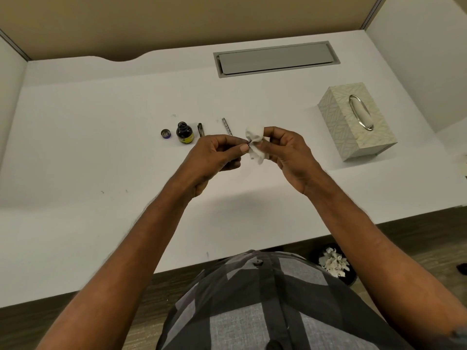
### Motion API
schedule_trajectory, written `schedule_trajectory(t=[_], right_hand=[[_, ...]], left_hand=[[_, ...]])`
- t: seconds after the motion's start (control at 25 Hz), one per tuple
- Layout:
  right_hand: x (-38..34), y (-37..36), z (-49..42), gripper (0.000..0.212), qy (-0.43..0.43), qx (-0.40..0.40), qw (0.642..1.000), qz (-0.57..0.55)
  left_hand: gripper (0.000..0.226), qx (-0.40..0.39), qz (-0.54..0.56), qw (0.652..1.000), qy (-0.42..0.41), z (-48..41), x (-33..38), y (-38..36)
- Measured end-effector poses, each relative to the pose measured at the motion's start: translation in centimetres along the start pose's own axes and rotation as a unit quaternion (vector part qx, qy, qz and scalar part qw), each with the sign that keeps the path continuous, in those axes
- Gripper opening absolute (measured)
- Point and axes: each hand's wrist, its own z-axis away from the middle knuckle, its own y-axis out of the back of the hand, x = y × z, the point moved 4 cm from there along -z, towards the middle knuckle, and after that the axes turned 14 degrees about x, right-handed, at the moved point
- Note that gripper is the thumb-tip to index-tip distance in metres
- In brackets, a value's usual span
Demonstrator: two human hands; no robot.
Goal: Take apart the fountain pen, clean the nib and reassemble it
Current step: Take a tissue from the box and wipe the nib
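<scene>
Midway through: left hand [222,152] pinching small dark nib section [249,143], right hand [283,147] wiping with crumpled white tissue [255,142] above white counter [101,147]; patterned silver barrel [226,126] and dark cap [200,129] lying apart, awaiting reassembly.

The fountain pen is in pieces. Its nib section [249,143] shows only as a thin dark tip, pressed into a crumpled white tissue [255,142] held above the middle of the white desk. The patterned silver barrel [227,126] lies on the desk towards its far edge. Left of it, well apart, lies the dark cap [200,129], roughly parallel.
</scene>
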Motion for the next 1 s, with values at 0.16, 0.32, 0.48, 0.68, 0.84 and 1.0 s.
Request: schedule_trajectory(t=[0.16, 0.32, 0.48, 0.68, 0.84, 1.0], right_hand=[[0.2, 0.5, -0.9, 0.018, -0.069, 0.099, 0.983, -0.141], [-0.2, 0.9, -1.0, 0.023, 0.004, 0.123, 0.986, -0.116], [1.1, -2.6, 0.8, 0.025, 0.037, 0.104, 0.992, -0.062], [1.9, -3.0, 1.4, 0.027, 0.251, 0.165, 0.930, 0.211], [2.6, -3.4, 1.1, 0.028, 0.268, 0.119, 0.901, 0.320], [3.0, -3.3, 1.2, 0.030, 0.054, 0.051, 0.983, 0.166]], left_hand=[[0.015, -0.015, 0.033, 0.998, 0.059, -0.3, -1.0, 0.1], [0.025, 0.002, 0.214, 0.962, 0.171, -0.5, -1.9, -0.2], [0.025, -0.023, 0.377, 0.894, 0.240, -0.3, -1.9, -2.0], [0.027, -0.047, 0.454, 0.847, 0.272, -0.1, -1.2, -2.7], [0.025, 0.008, 0.444, 0.851, 0.281, -0.9, -2.7, -2.9], [0.021, 0.068, 0.424, 0.866, 0.255, -2.0, -4.0, -2.0]])
